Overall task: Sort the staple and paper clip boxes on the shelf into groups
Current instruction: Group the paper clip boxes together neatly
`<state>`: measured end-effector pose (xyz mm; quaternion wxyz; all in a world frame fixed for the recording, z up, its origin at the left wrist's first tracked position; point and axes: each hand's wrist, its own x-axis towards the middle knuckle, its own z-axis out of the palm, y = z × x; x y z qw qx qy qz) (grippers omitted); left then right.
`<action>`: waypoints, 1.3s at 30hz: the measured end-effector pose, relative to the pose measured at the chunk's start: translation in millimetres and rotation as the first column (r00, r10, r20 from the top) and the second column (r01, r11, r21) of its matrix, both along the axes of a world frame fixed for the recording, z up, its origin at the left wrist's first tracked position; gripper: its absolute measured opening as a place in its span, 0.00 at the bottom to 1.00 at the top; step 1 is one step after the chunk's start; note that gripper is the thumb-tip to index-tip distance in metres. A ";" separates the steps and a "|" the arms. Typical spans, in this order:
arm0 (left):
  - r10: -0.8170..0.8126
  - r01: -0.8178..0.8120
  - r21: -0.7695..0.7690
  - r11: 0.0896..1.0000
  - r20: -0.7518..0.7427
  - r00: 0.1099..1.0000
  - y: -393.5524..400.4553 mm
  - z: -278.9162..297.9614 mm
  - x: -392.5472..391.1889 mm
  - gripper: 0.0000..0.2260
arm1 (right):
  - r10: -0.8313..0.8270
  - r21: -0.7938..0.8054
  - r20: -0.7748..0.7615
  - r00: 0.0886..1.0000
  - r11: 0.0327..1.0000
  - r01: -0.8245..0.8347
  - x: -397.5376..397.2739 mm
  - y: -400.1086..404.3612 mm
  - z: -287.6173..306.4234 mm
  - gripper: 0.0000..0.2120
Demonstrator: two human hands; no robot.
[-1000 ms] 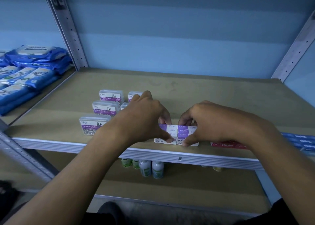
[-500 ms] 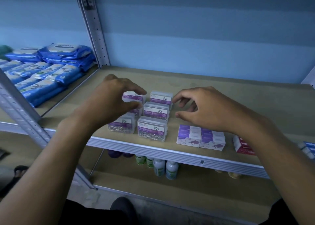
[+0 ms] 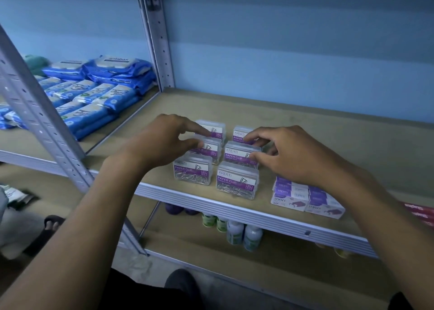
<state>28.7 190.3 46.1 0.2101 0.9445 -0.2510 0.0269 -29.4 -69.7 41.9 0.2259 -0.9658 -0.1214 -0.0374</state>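
Observation:
Several clear paper clip boxes with purple labels stand in two columns near the shelf's front; the front pair are a left box (image 3: 192, 172) and a right box (image 3: 237, 180). My left hand (image 3: 162, 140) pinches the middle-left box (image 3: 211, 148) between thumb and index finger. My right hand (image 3: 296, 154) pinches the middle-right box (image 3: 237, 153), thumb on its front, fingers against the back-right box (image 3: 240, 132). Purple-and-white staple boxes (image 3: 305, 199) sit stacked to the right, partly under my right wrist. Red staple boxes (image 3: 420, 212) lie at the far right edge.
The brown shelf board (image 3: 328, 131) has bare room behind and to the right of the boxes. A metal upright (image 3: 157, 34) stands at the back left, another (image 3: 40, 117) at the front left. Blue wipe packs (image 3: 98, 93) fill the neighbouring shelf. Small bottles (image 3: 242, 233) stand below.
Both hands left the purple staple stack and moved left onto the paper clip boxes, closing in on the middle row. The view swung left with them.

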 end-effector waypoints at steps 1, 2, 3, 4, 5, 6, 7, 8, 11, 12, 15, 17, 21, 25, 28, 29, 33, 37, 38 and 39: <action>0.008 -0.008 0.004 1.000 -0.013 1.000 -0.8 0.1 0.0 0.14 | -0.006 0.007 0.000 1.000 1.000 0.006 0.5 0.3 -0.6 0.15; 0.020 -0.020 0.006 1.000 -0.024 1.000 -1.6 -0.1 0.0 0.13 | -0.011 0.014 0.000 1.000 1.000 0.011 0.6 0.5 -1.1 0.15; 0.032 -0.033 -0.006 0.999 -0.032 0.999 -2.6 -0.4 -0.3 0.13 | -0.016 0.023 0.001 1.000 1.000 0.016 0.6 0.6 -1.6 0.14; 0.044 -0.045 -0.025 0.999 -0.038 0.998 -3.2 -0.9 -0.5 0.13 | -0.020 0.034 0.002 1.000 0.999 0.020 0.1 0.7 -1.7 0.13; 0.049 -0.050 -0.042 0.998 -0.038 0.998 -3.7 -0.8 -1.0 0.12 | -0.025 0.044 0.001 1.000 0.999 0.025 -0.6 0.7 -1.6 0.13; 0.048 -0.050 -0.052 0.997 -0.036 0.998 -3.9 -0.3 -1.8 0.12 | -0.028 0.051 -0.002 1.000 0.998 0.029 -1.6 0.6 -1.3 0.13; 0.044 -0.047 -0.059 0.997 -0.035 0.998 -3.6 0.7 -2.7 0.12 | -0.031 0.055 -0.006 0.999 0.998 0.032 -2.9 0.6 -0.5 0.12; 0.041 -0.043 -0.070 0.997 -0.038 0.998 -2.8 2.3 -3.8 0.12 | -0.035 0.060 -0.009 0.999 0.998 0.035 -4.4 0.5 0.4 0.12; 0.025 -0.027 -0.094 0.995 -0.029 0.999 0.6 8.8 -9.0 0.12 | -0.051 0.084 -0.009 0.999 0.995 0.051 -9.3 -0.7 4.6 0.11; 0.019 -0.021 -0.095 0.995 -0.020 1.000 1.8 10.4 -11.1 0.12 | -0.053 0.090 -0.006 0.999 0.994 0.054 -10.9 -1.2 5.9 0.11; 0.005 -0.006 -0.078 0.997 -0.004 1.000 5.5 11.9 -16.1 0.12 | -0.051 0.097 -0.006 0.999 0.994 0.051 -16.5 -1.9 9.2 0.11; 0.007 -0.008 -0.062 0.998 -0.017 1.000 7.3 10.9 -17.1 0.12 | -0.042 0.089 -0.009 0.999 0.995 0.042 -20.1 -1.8 10.4 0.12; 0.002 -0.004 -0.042 0.999 -0.046 0.999 9.5 9.4 -18.8 0.12 | -0.031 0.061 -0.026 0.999 0.998 0.033 -23.8 0.5 10.4 0.13; -0.005 0.002 -0.028 1.000 -0.098 0.995 10.8 10.3 -19.2 0.12 | -0.006 0.028 -0.047 0.999 1.000 0.007 -25.2 3.5 10.6 0.12; -0.010 0.007 -0.024 1.000 -0.121 0.993 10.8 9.9 -18.9 0.12 | -0.002 0.024 -0.049 0.999 1.000 0.003 -25.5 3.9 12.1 0.11; -0.013 0.011 -0.021 1.000 -0.127 0.992 11.2 9.7 -18.6 0.11 | 0.000 0.022 -0.047 0.999 1.000 0.001 -25.7 3.9 12.6 0.12; -0.026 0.021 -0.023 1.000 -0.212 0.977 14.8 14.2 -23.0 0.19 | 0.019 0.001 -0.079 0.997 1.000 -0.019 -28.4 6.7 12.9 0.31; 0.007 0.001 0.030 1.000 -0.263 0.965 14.4 17.8 -26.2 0.24 | 0.032 -0.052 -0.104 0.994 0.998 -0.037 -28.4 10.0 11.5 0.38; 0.009 0.001 0.037 0.999 -0.255 0.967 13.6 17.8 -26.2 0.24 | 0.033 -0.057 -0.105 0.994 0.998 -0.039 -28.1 10.3 11.5 0.37; 0.010 -0.001 0.036 0.999 -0.252 0.968 12.8 18.0 -26.1 0.24 | 0.032 -0.056 -0.105 0.994 0.998 -0.038 -27.9 10.5 11.8 0.36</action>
